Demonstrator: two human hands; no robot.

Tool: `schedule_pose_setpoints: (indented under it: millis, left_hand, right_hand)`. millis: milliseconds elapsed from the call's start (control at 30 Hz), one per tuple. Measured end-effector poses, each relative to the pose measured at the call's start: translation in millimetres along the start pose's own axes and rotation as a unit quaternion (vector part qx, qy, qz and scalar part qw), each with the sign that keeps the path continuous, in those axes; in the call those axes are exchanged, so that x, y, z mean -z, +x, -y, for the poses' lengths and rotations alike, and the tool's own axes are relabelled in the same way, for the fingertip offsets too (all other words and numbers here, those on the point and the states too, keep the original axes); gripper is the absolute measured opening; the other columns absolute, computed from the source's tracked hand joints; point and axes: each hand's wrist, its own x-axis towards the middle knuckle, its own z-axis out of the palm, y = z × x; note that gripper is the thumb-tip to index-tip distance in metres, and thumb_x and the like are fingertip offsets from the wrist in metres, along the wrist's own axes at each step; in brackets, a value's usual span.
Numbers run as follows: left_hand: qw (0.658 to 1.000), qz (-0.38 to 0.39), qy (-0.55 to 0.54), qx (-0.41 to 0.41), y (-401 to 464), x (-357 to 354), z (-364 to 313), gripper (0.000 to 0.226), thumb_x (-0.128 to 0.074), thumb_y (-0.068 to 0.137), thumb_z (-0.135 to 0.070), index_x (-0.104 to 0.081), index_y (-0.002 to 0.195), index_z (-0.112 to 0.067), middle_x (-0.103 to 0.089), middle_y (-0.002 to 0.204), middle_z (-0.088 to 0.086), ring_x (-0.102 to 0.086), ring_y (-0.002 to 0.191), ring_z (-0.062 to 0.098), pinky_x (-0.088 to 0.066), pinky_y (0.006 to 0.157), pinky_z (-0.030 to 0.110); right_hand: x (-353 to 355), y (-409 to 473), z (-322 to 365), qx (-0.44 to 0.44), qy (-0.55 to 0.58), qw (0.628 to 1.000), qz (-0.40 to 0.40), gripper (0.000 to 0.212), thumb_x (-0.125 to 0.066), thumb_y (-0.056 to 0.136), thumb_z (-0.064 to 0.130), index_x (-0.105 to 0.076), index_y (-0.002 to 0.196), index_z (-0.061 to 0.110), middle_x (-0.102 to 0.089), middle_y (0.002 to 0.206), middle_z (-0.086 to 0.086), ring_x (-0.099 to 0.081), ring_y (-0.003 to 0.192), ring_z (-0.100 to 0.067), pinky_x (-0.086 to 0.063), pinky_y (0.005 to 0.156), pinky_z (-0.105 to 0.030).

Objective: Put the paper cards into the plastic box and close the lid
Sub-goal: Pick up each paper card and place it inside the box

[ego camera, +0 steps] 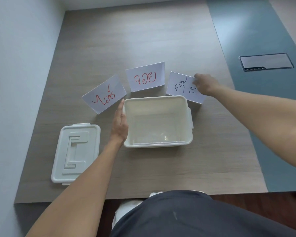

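on the left side of the wooden table (161, 40) lies the lid (75, 153), white, flat on the surface, well apart from the cards and beside the left forearm. it is not on the box.

further back and a little to the right is the left card (103, 94), white paper with red writing, turned at an angle. its near corner is just beside the fingertips of the left hand (120, 124). this hand is flat, with the fingers straight and together, and it rests against the left wall of the box (189, 120); it does not grip anything.

the box is cream plastic, open at the top, and it stands in the middle of the table in front of the person. inside i see no card, only the bare bottom.

behind the box is the middle card (145, 76), also with red writing, almost straight to the camera. it stands near the far rim of the box but does not touch it.

to the right is the right card (183, 88), with dark writing. its near edge is partly hidden behind the far right corner of the box. the right hand (205, 84) is on the right part of this card, with fingers bent on its top edge; if it pinches the card already or only touches it, i cannot tell.

at the far right, on the blue-grey part of the table, there is a dark rectangular panel (266, 62).
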Motion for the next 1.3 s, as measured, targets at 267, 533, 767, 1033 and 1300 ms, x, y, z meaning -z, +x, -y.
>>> schedule_pose_setpoints:
  millis: [267, 533, 767, 1033, 1300]
  left_hand:
    - [1.000, -0.002, -0.010, 0.000, 0, 2, 0, 0.050, -0.023, 0.104, -0.012, -0.030, 0.152, -0.022, -0.026, 0.159, -0.009, -0.018, 0.137, -0.011, -0.013, 0.114, 0.016]
    - [1.000, 0.002, -0.018, -0.005, -1, 2, -2, 0.049, -0.022, 0.105, -0.016, -0.029, 0.153, -0.022, -0.026, 0.159, -0.009, -0.019, 0.135, -0.011, -0.013, 0.113, 0.013]
    - [0.999, 0.008, -0.033, 0.000, 0, 2, 4, 0.051, -0.022, 0.103, -0.019, -0.029, 0.153, -0.027, -0.027, 0.159, -0.011, -0.020, 0.140, -0.006, -0.014, 0.113, 0.018]
    - [0.998, 0.009, -0.053, 0.009, 1, 1, 6, 0.049, -0.023, 0.104, -0.020, -0.030, 0.152, -0.029, -0.030, 0.156, -0.012, -0.023, 0.134, -0.009, -0.015, 0.102, 0.005]
    - [0.999, 0.003, -0.053, -0.005, 3, -2, 10, 0.050, -0.022, 0.103, -0.016, -0.031, 0.152, -0.027, -0.029, 0.157, -0.013, -0.022, 0.138, -0.008, -0.014, 0.104, 0.004]
  right_hand:
    - [25, -19, 17, 0.063, 0.026, 0.996, -0.049, 0.026, -0.043, 0.094, 0.014, -0.059, 0.115, 0.013, -0.062, 0.119, -0.021, -0.059, 0.102, -0.041, -0.050, 0.084, -0.044]
    - [47, -74, 59, 0.192, -0.022, 0.969, -0.152, 0.022, -0.044, 0.094, 0.008, -0.059, 0.110, 0.003, -0.065, 0.109, -0.022, -0.061, 0.093, -0.045, -0.048, 0.076, -0.043]
    - [30, -138, 90, 0.299, -0.059, 0.927, -0.218, 0.029, -0.047, 0.088, 0.002, -0.058, 0.114, 0.008, -0.067, 0.107, -0.013, -0.061, 0.094, -0.035, -0.039, 0.081, -0.040]
    - [-23, -179, 85, 0.325, -0.069, 0.935, -0.124, 0.028, -0.050, 0.084, 0.004, -0.059, 0.109, 0.012, -0.067, 0.105, -0.008, -0.062, 0.095, -0.032, -0.040, 0.084, -0.038]
    - [-72, -198, 76, 0.329, -0.105, 0.937, 0.056, 0.024, -0.037, 0.097, 0.017, -0.057, 0.109, 0.013, -0.066, 0.109, -0.005, -0.062, 0.100, -0.029, -0.041, 0.085, -0.035]
